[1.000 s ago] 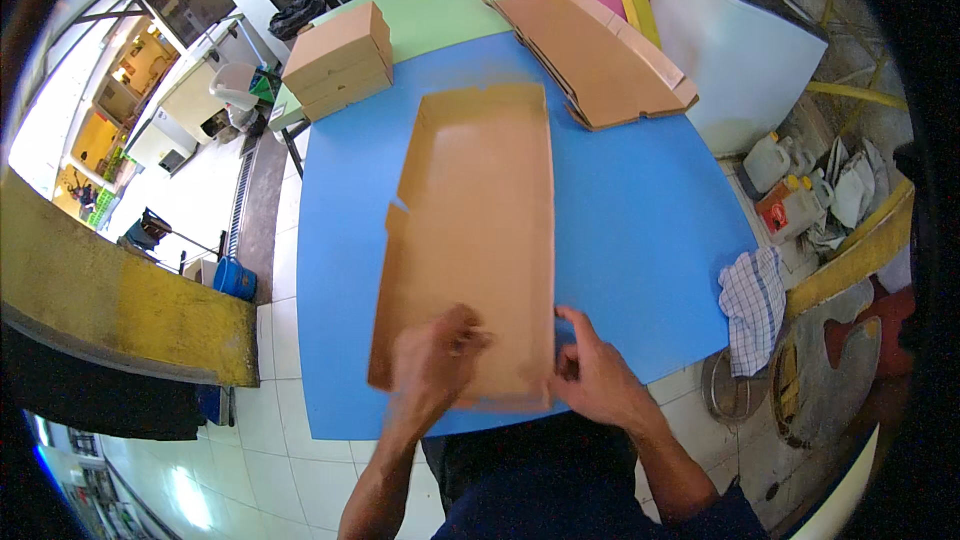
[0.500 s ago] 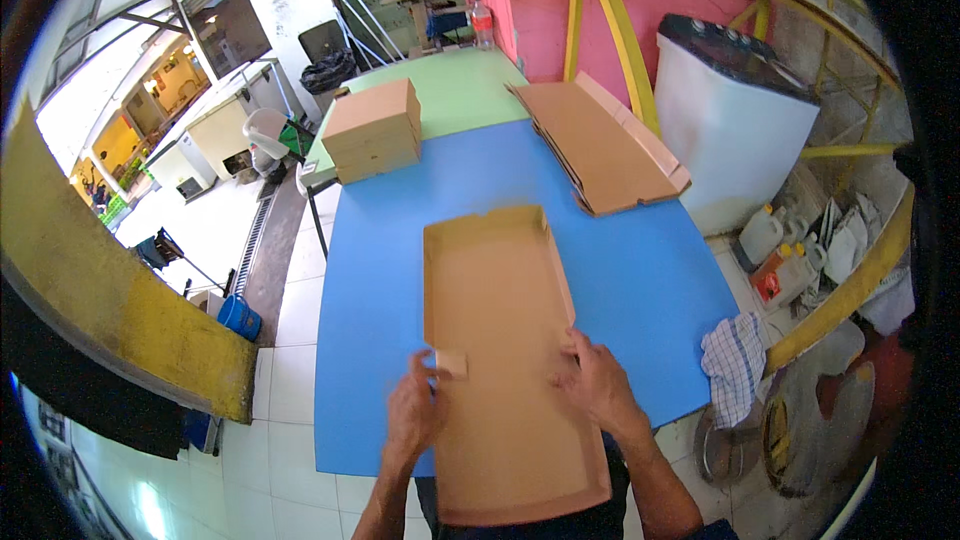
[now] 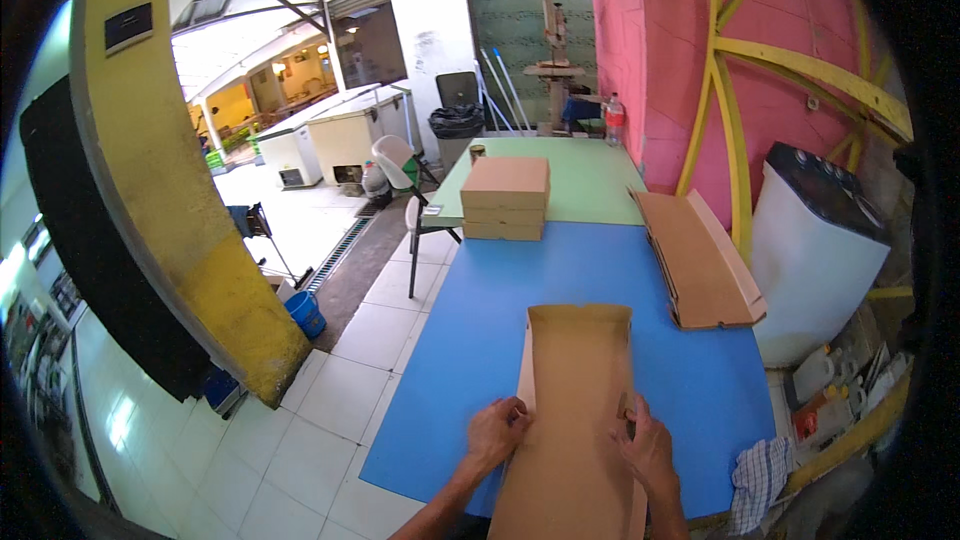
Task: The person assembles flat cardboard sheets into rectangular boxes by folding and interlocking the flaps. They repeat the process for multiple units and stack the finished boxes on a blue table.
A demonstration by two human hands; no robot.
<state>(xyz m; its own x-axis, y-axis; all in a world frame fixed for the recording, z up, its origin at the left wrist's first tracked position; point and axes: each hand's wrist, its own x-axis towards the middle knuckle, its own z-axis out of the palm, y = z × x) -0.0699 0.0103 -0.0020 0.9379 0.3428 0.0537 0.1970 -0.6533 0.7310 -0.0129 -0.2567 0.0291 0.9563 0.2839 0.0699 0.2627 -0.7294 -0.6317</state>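
Observation:
A long brown cardboard box [image 3: 572,420], opened out with its side walls standing up, lies in front of me and runs past the lower edge of the picture. My left hand [image 3: 497,430] pinches the left wall about midway along, its fingers bent over the edge. Across from it, my right hand [image 3: 646,443] has its fingers curled on the right wall, thumb and fingertips at the rim. The box's near end is out of view.
Box and hands are over a blue table [image 3: 430,390]. Closed cardboard boxes [image 3: 506,185] are stacked at the far left, by a green table [image 3: 585,175]. Flat cardboard sheets [image 3: 700,260] lie at the right. A checked cloth [image 3: 762,480] hangs at the near right corner.
The view has swung left and up, so the box and hands sit lower in the picture. The small tab by my left hand no longer shows; the fingers there have closed on the wall.

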